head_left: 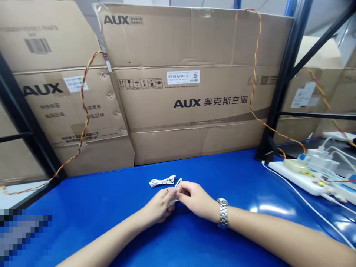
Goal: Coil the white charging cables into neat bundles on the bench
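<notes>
You face a wall of big cardboard cartons standing on edge behind the bench [69, 207], whose glossy blue top throws back pale patches of overhead light on your right. The central AUX carton [191, 48] carries a white label [183, 77] and printed handling symbols. Another AUX carton [55, 107] leans in on your left, and more cartons [314, 59] sit behind the rack at right. Black steel rack uprights [286, 78] frame the bench, with a diagonal brace running off to the upper right. A twisted red-and-yellow wire [257, 66] drapes over the carton tops. Blue posts [290, 7] show above.
</notes>
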`<state>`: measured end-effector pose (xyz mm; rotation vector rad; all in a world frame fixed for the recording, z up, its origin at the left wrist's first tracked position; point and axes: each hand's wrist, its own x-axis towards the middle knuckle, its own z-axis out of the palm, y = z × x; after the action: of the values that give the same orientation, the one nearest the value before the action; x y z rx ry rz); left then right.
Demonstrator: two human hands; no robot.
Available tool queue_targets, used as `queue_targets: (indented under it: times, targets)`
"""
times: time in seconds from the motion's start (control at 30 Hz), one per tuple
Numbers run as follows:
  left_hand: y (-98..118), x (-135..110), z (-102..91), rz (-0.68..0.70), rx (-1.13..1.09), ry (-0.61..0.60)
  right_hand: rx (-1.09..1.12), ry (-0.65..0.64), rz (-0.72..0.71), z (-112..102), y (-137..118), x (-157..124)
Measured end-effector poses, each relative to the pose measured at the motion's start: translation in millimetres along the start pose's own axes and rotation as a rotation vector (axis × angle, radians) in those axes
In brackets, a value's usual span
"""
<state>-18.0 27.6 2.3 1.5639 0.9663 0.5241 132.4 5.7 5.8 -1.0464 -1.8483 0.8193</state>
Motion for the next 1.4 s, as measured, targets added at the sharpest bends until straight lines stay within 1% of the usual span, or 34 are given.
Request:
queue_targets:
  times: [0.1,0.23,0.33,0.4,0.47,0.53,0.6,0.7,0.77,0.83,0.9,0.97,1.03,1.13,1.2,1.27,1.33,1.4]
  targets:
    - [0.8,-1.7,1.1,-0.024,-0.042,0.039,-0.011,-0.039,0.01,-0.3,3.5,1.4]
    - [2.4,-3.6,4.0,-0.037,-0.1,0.127,-0.067,-0.032,-0.02,0.7,2.1,-0.5]
    - [3.9,-4.2,5.1,-0.019,-0.125,0.16,-0.218,0.011,-0.132,1.9,-0.3,-3.9]
    - [4.4,-4.2,4.9,-0.003,-0.148,0.168,-0.361,0.044,-0.235,2.4,-1.1,-6.3]
    - [3.7,-3.8,4.3,0.009,-0.191,0.166,-0.468,0.057,-0.302,2.8,-1.2,-8.1]
    - [1.5,-2.8,3.6,0.023,-0.237,0.166,-0.51,0.062,-0.31,3.1,-0.9,-9.2]
    - [-1.8,-1.4,3.0,0.043,-0.271,0.166,-0.5,0.081,-0.27,3.7,-0.5,-9.5]
    - [-5.6,0.0,2.7,0.091,-0.322,0.161,-0.384,0.104,-0.176,5.2,0.5,-8.2]
    - [-6.1,0.0,2.7,0.123,-0.352,0.164,-0.239,0.109,-0.09,6.1,2.9,-5.2]
    - [-5.3,-0.6,2.5,0.138,-0.364,0.171,-0.052,0.086,0.044,5.2,7.8,0.0]
    - [-4.4,-1.1,1.9,0.146,-0.381,0.155,0.152,0.011,0.19,1.1,14.5,6.7]
    - [-4.3,-1.2,1.1,0.154,-0.399,0.122,0.337,-0.101,0.28,-6.6,21.6,13.2]
    - [-5.0,-0.9,0.5,0.153,-0.399,0.079,0.474,-0.235,0.304,-15.9,27.2,18.0]
    - [-5.3,-0.8,0.7,0.141,-0.342,0.023,0.565,-0.404,0.295,-28.3,31.1,21.5]
    - [-4.2,-1.6,1.6,0.151,-0.246,-0.005,0.578,-0.461,0.291,-33.7,31.3,22.2]
    - [-2.5,-3.5,3.0,0.195,-0.071,-0.024,0.583,-0.518,0.295,-37.2,30.9,22.6]
    - [-1.0,-7.0,4.9,0.282,0.162,-0.021,0.587,-0.566,0.311,-39.4,31.3,22.9]
    - [-0.9,-11.5,7.4,0.381,0.385,-0.001,0.588,-0.58,0.336,-41.0,33.3,23.4]
